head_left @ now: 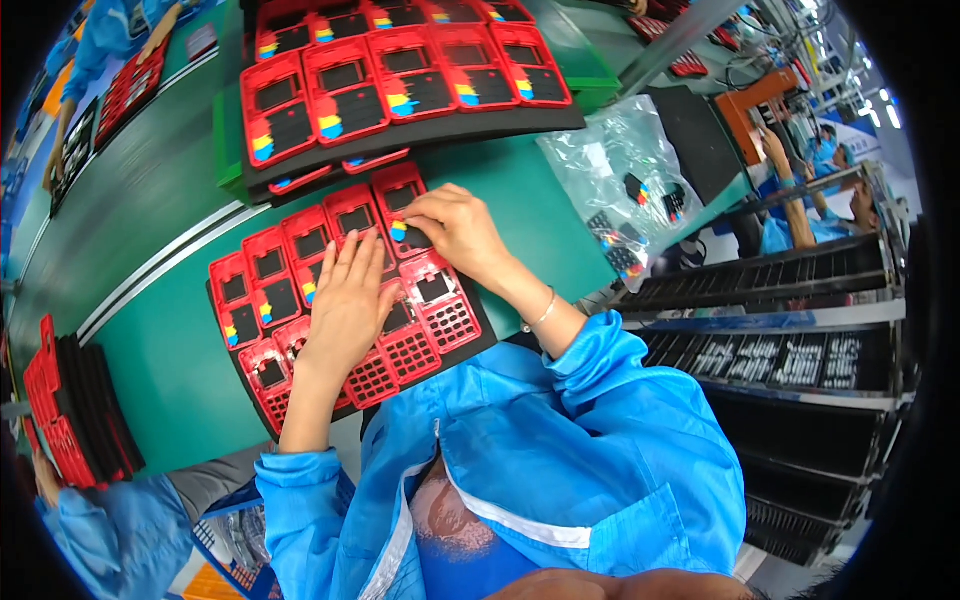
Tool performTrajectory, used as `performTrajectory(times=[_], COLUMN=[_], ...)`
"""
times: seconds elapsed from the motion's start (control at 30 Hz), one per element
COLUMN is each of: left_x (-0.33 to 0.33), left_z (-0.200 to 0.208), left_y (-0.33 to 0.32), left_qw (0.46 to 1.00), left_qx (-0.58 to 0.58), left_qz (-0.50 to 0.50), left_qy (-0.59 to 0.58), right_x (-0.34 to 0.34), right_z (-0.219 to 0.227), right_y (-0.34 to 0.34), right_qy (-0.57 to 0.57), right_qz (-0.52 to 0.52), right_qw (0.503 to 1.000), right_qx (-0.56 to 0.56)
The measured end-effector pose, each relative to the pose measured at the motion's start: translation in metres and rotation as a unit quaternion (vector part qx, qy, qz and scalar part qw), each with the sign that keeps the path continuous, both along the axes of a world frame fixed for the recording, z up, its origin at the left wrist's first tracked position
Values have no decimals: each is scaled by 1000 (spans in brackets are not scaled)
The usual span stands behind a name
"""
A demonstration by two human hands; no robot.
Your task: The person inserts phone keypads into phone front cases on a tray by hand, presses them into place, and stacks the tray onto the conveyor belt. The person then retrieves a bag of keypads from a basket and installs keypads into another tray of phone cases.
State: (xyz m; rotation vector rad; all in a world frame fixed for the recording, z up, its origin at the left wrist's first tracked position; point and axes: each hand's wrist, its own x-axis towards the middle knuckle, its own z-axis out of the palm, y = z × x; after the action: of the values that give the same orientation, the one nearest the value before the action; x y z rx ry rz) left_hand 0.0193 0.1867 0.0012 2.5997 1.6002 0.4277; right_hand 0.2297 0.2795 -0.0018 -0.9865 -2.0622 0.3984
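Note:
A black tray [482,338] lies on the green table in front of me, filled with red phone-front shells [262,286]. The far row of shells carries black keypads with coloured keys; the near row shows empty key grids [452,322]. My left hand [346,305] lies flat, fingers together, across the middle shells. My right hand [452,228] pinches at a black keypad [410,235] on the far right shell, fingertips pressing on it.
A stack of black trays with filled red shells [400,85] stands behind. A clear plastic bag of keypads [630,195] lies at the right. Black trays [790,270] are racked to the right, red and black parts [70,410] at the left. Other blue-coated people work around.

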Motion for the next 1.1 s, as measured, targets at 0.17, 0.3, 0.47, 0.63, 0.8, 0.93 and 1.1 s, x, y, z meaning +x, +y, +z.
performTrajectory(times=[0.17,0.3,0.47,0.63,0.8,0.93,1.1], left_x=[2,5,12,23,50,58,63], left_z=[-1,2,-5,5,14,-8,-11], left_y=[-4,-3,-3,-1,20,34,29], left_qw=[1000,999,998,999,997,999,996], left_qx=[-17,-15,-4,10,40,26,82], left_qz=[24,28,55,29,-59,-33,-11], left_qy=[5,-8,0,-28,-9,-1,19], right_x=[2,2,6,13,27,83,207], right_z=[14,18,1,-6,6,47,64], right_y=[-4,-8,3,4,-4,-14,-3], right_qy=[77,68,-55,-83,122,95,26], right_qz=[-16,-39,-11,-12,-27,-73,-303], right_qw=[985,982,998,996,983,990,952], right_qx=[-151,-172,5,14,-134,-79,-39])
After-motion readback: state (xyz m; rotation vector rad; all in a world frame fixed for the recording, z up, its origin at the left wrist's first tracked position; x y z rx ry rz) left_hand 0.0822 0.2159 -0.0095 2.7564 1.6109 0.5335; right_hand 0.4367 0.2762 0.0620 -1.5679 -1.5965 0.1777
